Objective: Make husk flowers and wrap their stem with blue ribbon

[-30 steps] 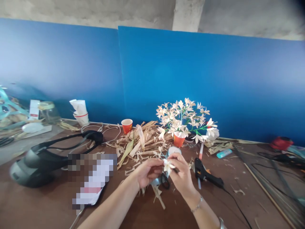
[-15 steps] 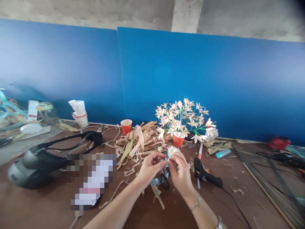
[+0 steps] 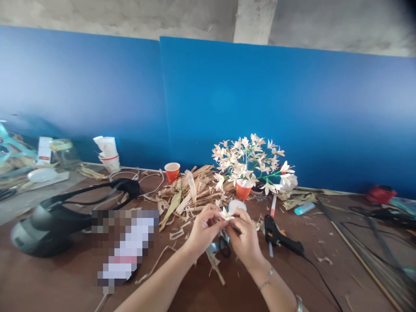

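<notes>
A small cream flower [image 3: 225, 214] with pointed petals is pinched between my two hands above the table. My left hand [image 3: 207, 226] grips it from the left, thumb and forefinger together. From the right, my right hand [image 3: 243, 230] closes on it as well, its fingertips partly hidden. Just behind the hands lies a round white lid or dish [image 3: 237, 205]. Dark-handled scissors [image 3: 224, 246] rest below them, blades mostly covered. Beyond stands a red paper cup [image 3: 243, 190] holding many similar cream flowers [image 3: 248, 161] on green stems.
A black glue gun [image 3: 282, 237] with its cord lies right of my hands. Dried husks [image 3: 198, 188] are heaped behind, beside another red cup [image 3: 172, 172]. A black headset [image 3: 48, 225] and a blurred-out phone-like object [image 3: 130, 247] lie left. A turquoise packet [image 3: 304, 209] is at right.
The flower between my fingers has turned so that its open petals now show on top. My hands have shifted slightly, and the white round thing behind them is more visible.
</notes>
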`<state>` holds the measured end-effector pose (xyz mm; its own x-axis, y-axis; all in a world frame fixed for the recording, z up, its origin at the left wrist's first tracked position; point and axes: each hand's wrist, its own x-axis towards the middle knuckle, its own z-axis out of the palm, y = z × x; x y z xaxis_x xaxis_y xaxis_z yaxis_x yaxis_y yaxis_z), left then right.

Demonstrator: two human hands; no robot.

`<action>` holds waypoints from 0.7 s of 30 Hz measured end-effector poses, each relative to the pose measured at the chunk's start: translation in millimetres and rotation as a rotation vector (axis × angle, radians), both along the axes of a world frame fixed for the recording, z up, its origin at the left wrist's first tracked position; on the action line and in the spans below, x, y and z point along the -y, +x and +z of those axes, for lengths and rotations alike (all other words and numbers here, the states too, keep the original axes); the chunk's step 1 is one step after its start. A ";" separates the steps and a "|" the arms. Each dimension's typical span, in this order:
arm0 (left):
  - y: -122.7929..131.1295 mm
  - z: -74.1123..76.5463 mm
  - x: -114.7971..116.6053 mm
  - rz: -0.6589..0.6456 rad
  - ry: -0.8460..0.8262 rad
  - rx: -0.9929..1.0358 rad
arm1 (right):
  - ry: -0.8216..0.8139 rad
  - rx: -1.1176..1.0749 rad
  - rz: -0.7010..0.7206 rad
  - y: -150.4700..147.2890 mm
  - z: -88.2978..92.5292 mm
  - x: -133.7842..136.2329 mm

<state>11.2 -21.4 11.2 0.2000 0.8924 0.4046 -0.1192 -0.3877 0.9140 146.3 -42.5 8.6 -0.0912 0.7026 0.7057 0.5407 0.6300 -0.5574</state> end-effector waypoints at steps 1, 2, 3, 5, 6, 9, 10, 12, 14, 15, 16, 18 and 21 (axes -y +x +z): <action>0.1 0.2 0.5 -0.005 0.011 -0.004 | 0.003 -0.008 -0.005 0.2 -0.2 0.2; 0.1 0.6 1.0 -0.009 0.021 -0.007 | 0.011 -0.014 -0.007 0.3 -0.4 0.4; 0.1 1.0 1.6 -0.012 0.030 -0.008 | 0.020 -0.017 -0.007 0.4 -0.7 0.7; -0.1 2.0 2.8 -0.016 0.048 -0.011 | 0.036 -0.019 -0.004 0.6 -1.2 0.9; -0.2 2.3 3.2 -0.014 0.058 -0.015 | 0.038 -0.016 0.001 0.7 -1.5 0.8; -0.7 2.9 3.8 0.006 0.073 -0.018 | 0.027 0.006 0.003 1.4 -1.8 0.0; -0.8 3.0 3.7 0.017 0.074 -0.015 | 0.021 0.014 0.003 1.7 -1.7 -0.3; -1.1 3.4 3.7 0.041 0.078 -0.009 | 0.006 0.021 0.010 2.1 -1.4 -0.5; -1.4 4.2 4.1 0.053 0.089 -0.016 | -0.012 0.018 0.028 2.0 -1.0 0.1; -1.4 4.7 4.5 0.054 0.094 -0.026 | -0.017 0.014 0.035 1.7 -0.9 0.6; -1.5 5.2 4.9 0.052 0.097 -0.037 | -0.019 0.011 0.041 1.3 -0.8 1.2; -1.4 6.2 5.8 0.047 0.099 -0.053 | -0.012 0.007 0.046 0.3 -0.7 2.4; -1.3 7.8 6.6 0.033 0.082 -0.057 | 0.004 0.013 0.047 -0.2 -0.4 2.8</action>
<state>9.8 -28.0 19.0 0.1960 0.8632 0.4653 -0.0544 -0.4642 0.8841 146.1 -45.3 8.1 -0.1327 0.6944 0.7073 0.5177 0.6571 -0.5479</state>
